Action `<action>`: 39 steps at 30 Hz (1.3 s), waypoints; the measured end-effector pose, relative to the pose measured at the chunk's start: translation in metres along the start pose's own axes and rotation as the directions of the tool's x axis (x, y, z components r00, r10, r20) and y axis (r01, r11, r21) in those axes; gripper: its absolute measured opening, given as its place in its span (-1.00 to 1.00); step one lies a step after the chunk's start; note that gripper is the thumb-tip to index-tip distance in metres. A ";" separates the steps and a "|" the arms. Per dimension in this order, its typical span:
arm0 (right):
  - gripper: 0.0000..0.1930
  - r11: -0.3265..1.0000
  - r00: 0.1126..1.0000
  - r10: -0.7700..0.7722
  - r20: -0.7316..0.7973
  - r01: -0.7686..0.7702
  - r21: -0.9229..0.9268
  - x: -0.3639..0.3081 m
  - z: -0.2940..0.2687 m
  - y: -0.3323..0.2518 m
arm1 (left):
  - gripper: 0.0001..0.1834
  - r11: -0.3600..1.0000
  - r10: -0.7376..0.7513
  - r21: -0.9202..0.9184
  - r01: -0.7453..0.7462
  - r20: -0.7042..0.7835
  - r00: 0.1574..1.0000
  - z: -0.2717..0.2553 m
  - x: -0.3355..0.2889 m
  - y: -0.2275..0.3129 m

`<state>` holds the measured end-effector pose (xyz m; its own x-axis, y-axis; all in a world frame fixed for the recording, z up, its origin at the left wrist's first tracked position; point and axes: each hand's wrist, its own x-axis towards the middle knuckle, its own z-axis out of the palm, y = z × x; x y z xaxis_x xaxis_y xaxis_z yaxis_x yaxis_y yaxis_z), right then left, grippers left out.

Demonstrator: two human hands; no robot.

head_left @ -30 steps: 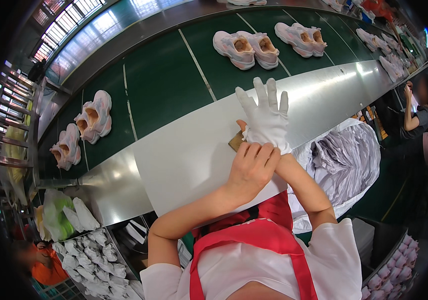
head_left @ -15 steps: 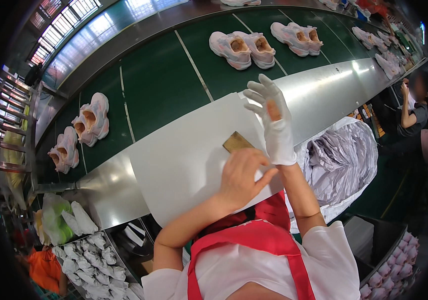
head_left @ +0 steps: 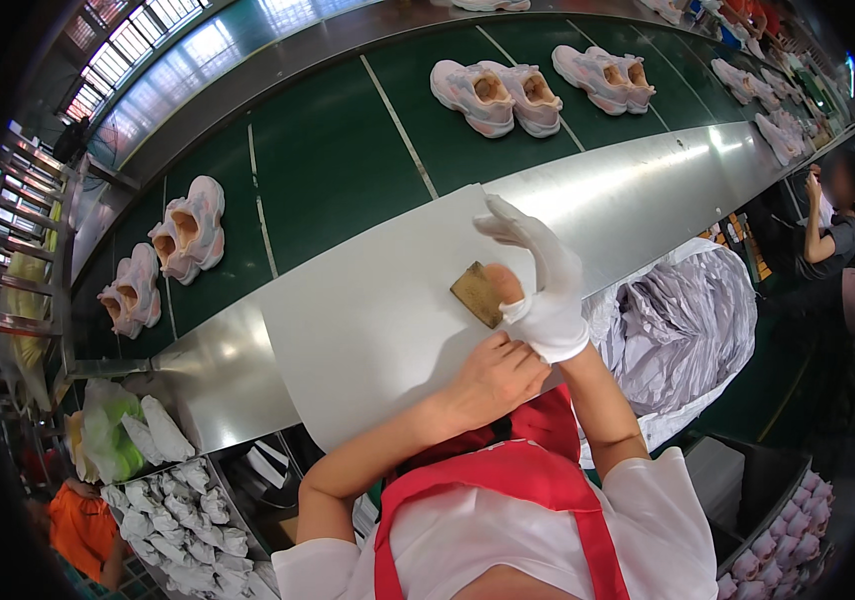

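A white glove [head_left: 566, 325] covers my right hand [head_left: 543, 270], its bare thumb sticking out. The fingers of that hand are stretched out and hold nothing. My bare left hand [head_left: 498, 378] is closed at the glove's cuff, fingers curled and pinching its edge at the wrist. Just beyond the left hand, a small flat brownish-yellow block [head_left: 476, 293] lies on a pale grey sheet [head_left: 368, 320]. The right thumb overlaps the block's edge in this view; whether they touch I cannot tell.
Beyond the metal ledge [head_left: 638, 165], pairs of pale pink sneakers [head_left: 496, 98] stand on a green conveyor belt [head_left: 328, 150]. At right is a sack of crumpled grey paper [head_left: 673, 320]. White wrapped bundles [head_left: 183, 520] fill a bin at lower left. A co-worker [head_left: 828, 220] sits far right.
My right hand has lowered and tilted over the sheet, its fingers drawn together. The left hand has moved from beside the block to the glove's cuff and closed. The sneakers have shifted slightly right.
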<state>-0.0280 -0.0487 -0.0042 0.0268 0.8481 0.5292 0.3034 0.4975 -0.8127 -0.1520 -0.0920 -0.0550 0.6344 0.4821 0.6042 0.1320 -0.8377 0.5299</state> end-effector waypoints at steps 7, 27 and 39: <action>-0.25 0.933 0.983 -0.132 -0.130 0.079 -0.352 -0.013 -0.004 -0.014 | -0.77 0.400 -0.565 -0.889 0.223 -0.048 0.824 -0.042 0.015 0.000; -0.22 0.955 0.961 0.254 0.105 -0.267 0.128 -0.033 0.022 -0.019 | -0.84 0.221 -0.564 -0.885 0.410 0.228 0.794 -0.035 0.002 0.006; -0.54 0.614 0.973 0.171 0.156 0.018 -0.789 -0.046 0.035 0.004 | -0.75 0.963 -0.232 0.145 0.227 0.024 0.972 -0.083 -0.048 -0.061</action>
<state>-0.0617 -0.0792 -0.0408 -0.0704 0.9386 0.3378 0.9384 0.1771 -0.2966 -0.2537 -0.0431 -0.0670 0.6042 0.6575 0.4503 0.3815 -0.7347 0.5610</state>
